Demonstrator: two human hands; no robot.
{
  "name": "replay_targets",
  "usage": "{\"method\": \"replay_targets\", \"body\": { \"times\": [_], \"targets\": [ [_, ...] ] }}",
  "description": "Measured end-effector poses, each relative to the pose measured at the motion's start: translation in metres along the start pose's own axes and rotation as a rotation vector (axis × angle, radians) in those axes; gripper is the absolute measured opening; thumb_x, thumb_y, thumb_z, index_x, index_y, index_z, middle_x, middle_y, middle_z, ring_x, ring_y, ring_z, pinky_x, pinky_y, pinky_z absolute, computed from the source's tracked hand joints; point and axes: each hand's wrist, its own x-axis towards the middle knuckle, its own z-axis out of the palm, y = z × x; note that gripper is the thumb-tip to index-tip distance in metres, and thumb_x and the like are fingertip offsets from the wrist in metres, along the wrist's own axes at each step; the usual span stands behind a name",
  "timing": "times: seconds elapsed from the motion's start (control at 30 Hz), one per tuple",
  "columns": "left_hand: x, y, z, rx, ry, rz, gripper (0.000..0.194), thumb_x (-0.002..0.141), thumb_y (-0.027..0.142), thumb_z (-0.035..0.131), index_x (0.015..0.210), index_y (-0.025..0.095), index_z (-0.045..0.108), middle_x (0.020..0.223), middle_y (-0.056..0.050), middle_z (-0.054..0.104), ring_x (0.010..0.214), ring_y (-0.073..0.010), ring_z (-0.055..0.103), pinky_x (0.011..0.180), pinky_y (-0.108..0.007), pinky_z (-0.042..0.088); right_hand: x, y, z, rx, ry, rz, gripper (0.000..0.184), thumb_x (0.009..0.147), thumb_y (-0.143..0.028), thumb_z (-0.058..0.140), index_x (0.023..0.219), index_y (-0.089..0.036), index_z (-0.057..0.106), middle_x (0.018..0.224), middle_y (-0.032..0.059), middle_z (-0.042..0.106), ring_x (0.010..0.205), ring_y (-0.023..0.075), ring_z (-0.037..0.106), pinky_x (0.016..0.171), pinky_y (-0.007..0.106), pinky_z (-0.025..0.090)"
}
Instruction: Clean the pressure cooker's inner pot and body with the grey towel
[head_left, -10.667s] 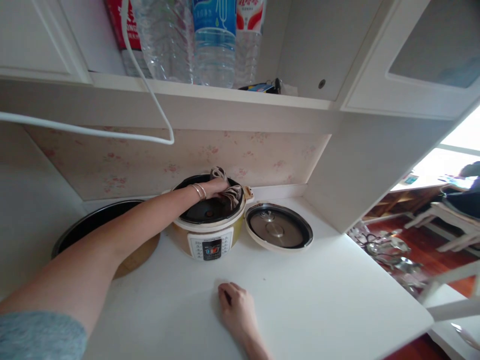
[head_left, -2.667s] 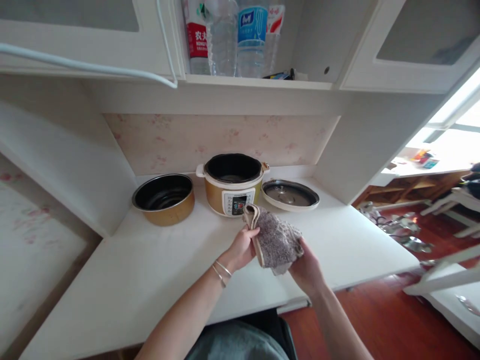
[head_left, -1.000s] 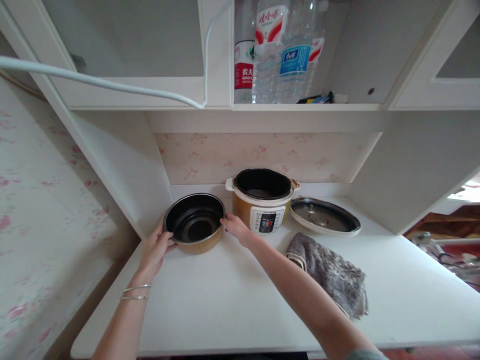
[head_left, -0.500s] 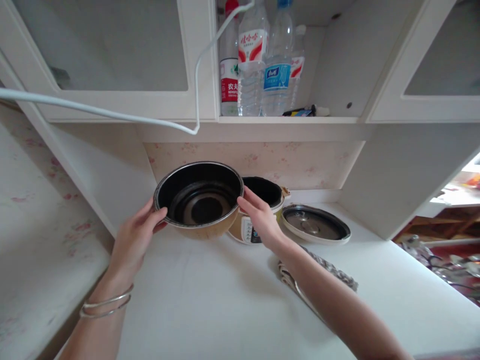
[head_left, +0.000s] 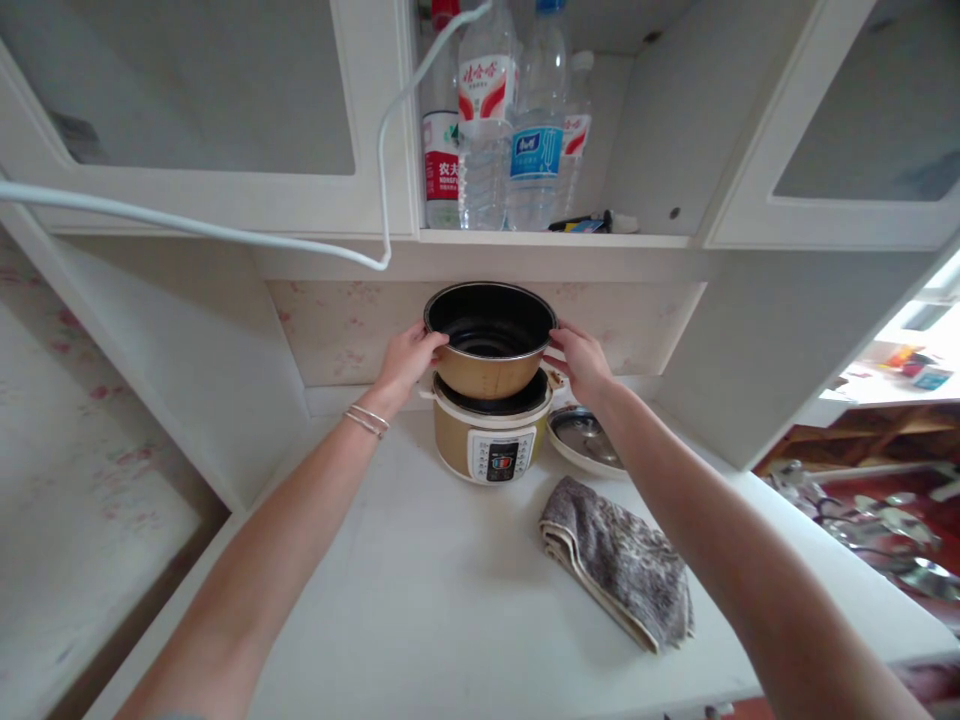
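Note:
A round inner pot [head_left: 491, 375], gold outside and black inside, is held level over the opening of the electric cooker [head_left: 450, 440]. My left hand [head_left: 409, 358] pinches its rim on the left, thumb over the edge. On the opposite side, my right hand [head_left: 581, 360] grips the rim the same way. The cooker stands on the white counter, its control panel facing me; the pot's base overlaps the black opening. Behind my right forearm the cooker's lid [head_left: 585, 437] lies on the counter, partly hidden. A folded grey-brown towel [head_left: 619, 565] lies in front of it.
Above the counter [head_left: 390, 600], a cabinet shelf [head_left: 555, 239] holds several plastic bottles [head_left: 486, 130]. A white cable [head_left: 225, 233] hangs across the upper left. Side panels [head_left: 697, 340] flank the nook. Metal cookware [head_left: 885, 530] sits at the far right.
Both hands have carried the inner pot right and away from me, from beside the cooker to directly above it. The pot has gone from tilted towards me to nearly level.

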Motion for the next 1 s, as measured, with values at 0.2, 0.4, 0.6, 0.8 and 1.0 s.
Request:
{"method": "replay_targets", "body": {
  "times": [0.2, 0.4, 0.6, 0.8, 1.0],
  "targets": [
    [0.007, -0.026, 0.011, 0.016, -0.033, -0.062, 0.036, 0.066, 0.029, 0.067, 0.1, 0.019, 0.068, 0.099, -0.007, 0.069, 0.086, -0.019, 0.063, 0.069, -0.028, 0.052, 0.008, 0.024, -0.012, -0.054, 0.049, 0.072, 0.032, 0.068, -0.025, 0.054, 0.098, -0.024, 0.066, 0.101, 0.0004, 0.065, 0.092, 0.0147, 0.059, 0.075, 0.027, 0.051],
    [0.005, -0.045, 0.01, 0.134, 0.012, -0.116, 0.032, 0.064, 0.03, 0.068, 0.093, 0.017, 0.071, 0.087, -0.006, 0.07, 0.082, -0.0199, 0.063, 0.07, -0.029, 0.049, 0.008, 0.047, -0.019, -0.146, 0.041, 0.076, 0.029, 0.067, -0.03, 0.055, 0.093, -0.022, 0.067, 0.087, -0.0003, 0.066, 0.081, 0.0132, 0.058, 0.07, 0.024, 0.049],
    [0.01, -0.066, 0.011, 0.395, 0.0, 0.035, 0.022, 0.067, 0.03, 0.063, 0.082, 0.016, 0.073, 0.087, -0.005, 0.072, 0.085, -0.0208, 0.062, 0.075, -0.028, 0.045, 0.013, 0.069, -0.025, -0.311, 0.045, 0.067, 0.023, 0.068, -0.029, 0.053, 0.082, -0.018, 0.067, 0.066, -0.0014, 0.061, 0.069, 0.013, 0.056, 0.065, 0.023, 0.046],
    [0.013, -0.093, 0.015, 0.713, 0.038, 0.051, 0.022, 0.072, 0.034, 0.057, 0.069, 0.016, 0.069, 0.08, -0.006, 0.069, 0.079, -0.0202, 0.061, 0.07, -0.028, 0.043, 0.015, 0.088, -0.03, -0.443, 0.08, 0.06, 0.02, 0.066, -0.025, 0.057, 0.079, -0.014, 0.067, 0.071, 0.0017, 0.066, 0.072, 0.015, 0.06, 0.064, 0.023, 0.045],
    [0.008, -0.105, 0.012, 0.8, 0.006, 0.048, 0.021, 0.072, 0.035, 0.058, 0.066, 0.018, 0.068, 0.084, -0.007, 0.069, 0.085, -0.0223, 0.061, 0.072, -0.029, 0.043, 0.011, 0.086, -0.037, -0.435, 0.043, 0.092, 0.027, 0.064, -0.02, 0.064, 0.09, -0.013, 0.069, 0.084, 0.0058, 0.071, 0.083, 0.0183, 0.065, 0.072, 0.026, 0.049]
  ]
}}
